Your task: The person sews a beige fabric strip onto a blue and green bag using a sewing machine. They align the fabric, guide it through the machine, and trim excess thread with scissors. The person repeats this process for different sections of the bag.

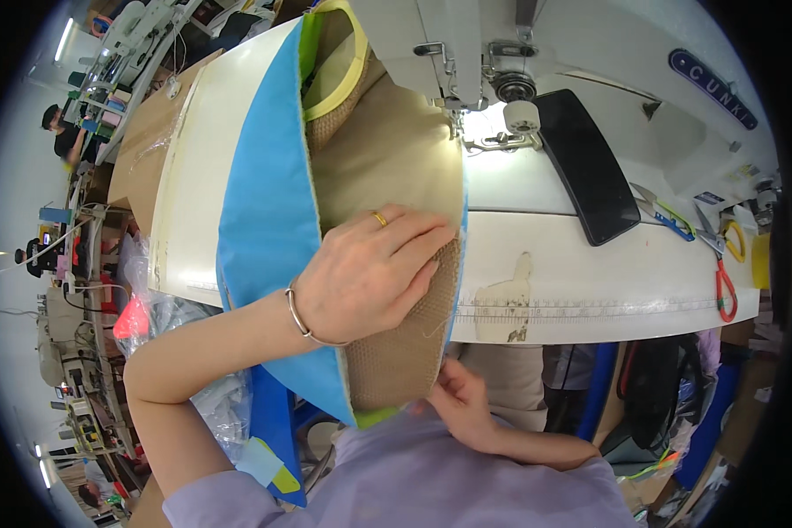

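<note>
A large sewn fabric piece (pixel 266 198) lies across the white sewing table and hangs over its front edge. It has a blue outer panel, tan lining, brown mesh and yellow-green trim. My left hand (pixel 368 275) rests on the lining, fingers bent and drawn together at the right edge. Below the table edge, my right hand (pixel 466 407) pinches that same edge lower down; its fingertips are partly hidden behind the cloth. At the far end, the edge runs under the needle and presser foot (pixel 455 125) of the lit sewing machine (pixel 590 35).
A black phone-like slab (pixel 587 167) lies right of the needle. Thread snips (pixel 669 218) and red-handled scissors (pixel 724 286) sit at the table's right. A ruler strip (pixel 590 310) runs along the front edge. Plastic bags (pixel 220 400) are at lower left; people work at machines further left.
</note>
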The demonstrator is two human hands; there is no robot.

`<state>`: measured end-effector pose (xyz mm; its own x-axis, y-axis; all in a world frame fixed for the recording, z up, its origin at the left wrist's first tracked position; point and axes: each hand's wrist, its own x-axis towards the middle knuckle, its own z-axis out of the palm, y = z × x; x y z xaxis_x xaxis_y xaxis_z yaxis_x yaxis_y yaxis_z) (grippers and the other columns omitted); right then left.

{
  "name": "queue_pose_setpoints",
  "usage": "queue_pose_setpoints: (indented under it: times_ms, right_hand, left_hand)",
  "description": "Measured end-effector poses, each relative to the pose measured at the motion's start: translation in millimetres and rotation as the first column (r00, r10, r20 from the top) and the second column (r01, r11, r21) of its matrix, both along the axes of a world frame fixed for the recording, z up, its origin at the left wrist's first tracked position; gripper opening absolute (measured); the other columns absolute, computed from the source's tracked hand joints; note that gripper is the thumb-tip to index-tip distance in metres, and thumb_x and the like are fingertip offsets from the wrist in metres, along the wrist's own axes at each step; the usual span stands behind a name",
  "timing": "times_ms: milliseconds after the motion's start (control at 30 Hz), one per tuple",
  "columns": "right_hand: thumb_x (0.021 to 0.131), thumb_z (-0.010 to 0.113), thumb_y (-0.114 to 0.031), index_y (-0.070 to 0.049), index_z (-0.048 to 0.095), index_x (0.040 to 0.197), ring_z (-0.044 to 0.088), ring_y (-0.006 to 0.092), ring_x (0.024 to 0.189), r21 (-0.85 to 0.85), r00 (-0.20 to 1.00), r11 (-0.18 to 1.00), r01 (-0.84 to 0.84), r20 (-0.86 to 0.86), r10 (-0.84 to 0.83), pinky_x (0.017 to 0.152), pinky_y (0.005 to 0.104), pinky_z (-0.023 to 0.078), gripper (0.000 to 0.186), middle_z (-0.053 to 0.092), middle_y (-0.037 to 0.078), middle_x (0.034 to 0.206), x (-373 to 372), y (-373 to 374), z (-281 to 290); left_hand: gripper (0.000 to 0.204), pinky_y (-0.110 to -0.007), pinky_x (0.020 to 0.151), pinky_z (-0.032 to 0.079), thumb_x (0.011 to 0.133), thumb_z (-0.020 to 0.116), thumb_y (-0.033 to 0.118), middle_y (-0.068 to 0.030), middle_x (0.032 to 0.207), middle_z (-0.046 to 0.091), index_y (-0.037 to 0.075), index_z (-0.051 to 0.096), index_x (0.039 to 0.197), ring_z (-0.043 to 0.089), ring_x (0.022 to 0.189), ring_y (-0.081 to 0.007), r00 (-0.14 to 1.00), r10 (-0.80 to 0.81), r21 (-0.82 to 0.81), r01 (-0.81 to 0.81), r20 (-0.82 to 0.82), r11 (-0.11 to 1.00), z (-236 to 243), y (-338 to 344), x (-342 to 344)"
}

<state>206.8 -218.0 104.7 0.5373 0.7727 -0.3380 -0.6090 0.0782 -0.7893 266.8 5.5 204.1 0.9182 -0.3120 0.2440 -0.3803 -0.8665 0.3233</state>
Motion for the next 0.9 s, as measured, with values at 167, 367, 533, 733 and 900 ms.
queue_pose_setpoints:
  times_ms: [167,367,533,733,900]
  right_hand:
    - [0.103,0.051,-0.003,0.006,0.06,0.115,0.074,0.0155,0.081,-0.043,0.967,0.997,-0.066,0.242,0.075,0.069,0.028,0.06,0.017,0.072,0.01,0.094,3.2,-4.1,1.8]
    - [0.102,0.047,0.001,0.006,0.061,0.114,0.075,0.0175,0.08,-0.111,0.92,0.978,-0.178,0.333,0.206,0.068,0.028,0.06,0.019,0.073,0.011,0.093,16.1,-4.2,14.6]
    - [0.103,0.045,0.001,0.006,0.06,0.114,0.075,0.0167,0.078,-0.045,0.936,0.988,-0.147,0.317,0.154,0.067,0.028,0.059,0.019,0.072,0.012,0.091,13.2,-0.8,12.3]
    - [0.106,0.042,-0.002,0.006,0.059,0.115,0.072,0.0156,0.083,0.015,0.967,0.973,-0.23,0.116,0.227,0.07,0.0273,0.057,0.021,0.07,0.011,0.091,9.7,18.9,30.7]
    - [0.108,0.041,-0.006,0.006,0.055,0.121,0.072,0.0158,0.083,0.028,0.975,0.976,-0.215,0.066,0.213,0.073,0.0275,0.057,0.023,0.07,0.011,0.096,6.0,16.3,19.5]
  left_hand:
    - [0.039,-0.04,0.086,0.056,0.081,0.07,0.005,-0.0153,0.121,0.067,-0.001,0.066,0.119,0.067,0.102,-0.0335,1.0,0.007,-0.002,-0.007,0.006,1.0,-4.8,-1.8,-4.3]
    - [0.04,-0.038,0.086,0.056,0.082,0.07,0.008,-0.0127,0.122,0.065,-0.001,0.064,0.12,0.065,0.106,-0.0305,0.999,-0.031,0.068,0.03,0.011,0.997,-10.5,-8.8,-2.1]
    - [0.041,-0.036,0.084,0.055,0.081,0.071,0.011,-0.0105,0.122,0.064,0.0,0.064,0.12,0.063,0.105,-0.0278,0.999,-0.036,0.113,0.032,0.027,0.993,-15.2,-10.4,2.5]
    - [0.039,-0.038,0.084,0.055,0.079,0.07,0.013,-0.0095,0.119,0.065,0.0,0.067,0.116,0.063,0.101,-0.0263,0.992,-0.128,0.163,0.13,-0.022,0.978,-5.8,8.8,7.4]
    - [0.038,-0.037,0.083,0.054,0.078,0.069,0.016,-0.0101,0.116,0.066,-0.002,0.067,0.112,0.063,0.096,-0.0254,0.989,-0.145,0.22,0.139,0.01,0.965,-9.5,6.5,11.6]
